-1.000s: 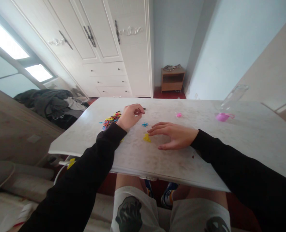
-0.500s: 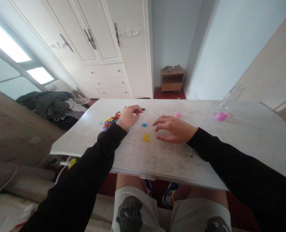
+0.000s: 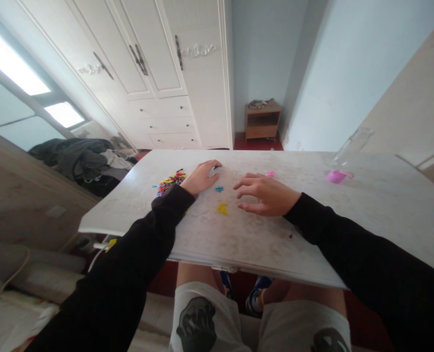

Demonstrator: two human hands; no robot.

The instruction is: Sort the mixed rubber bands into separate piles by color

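White table [image 3: 246,244] stood before a wardrobe [image 3: 209,98], both stretching beyond the yellow pile [image 3: 222,209]. Left hand [image 3: 202,177] lay beyond-left of pile, thumb apart, by black bits [image 3: 216,167]; right hand [image 3: 264,194] right of pile, loosely spread. Table ran wide rightward; near edge [image 3: 275,275] lay bodyward.

Room in home: white wardrobe [image 3: 207,98] (dark handles [image 3: 179,53]), heaped clothes [image 3: 79,159], wooden nightstand [image 3: 262,132].

The left arm [image 3: 136,261] slants forward and inward to a palm-down left hand [image 3: 201,177], thumb and forefinger parted; the right arm [image 3: 349,244] angles in from the other side, the right hand [image 3: 264,194] loosely curved, fingers spread, thumb apart, nearer the body
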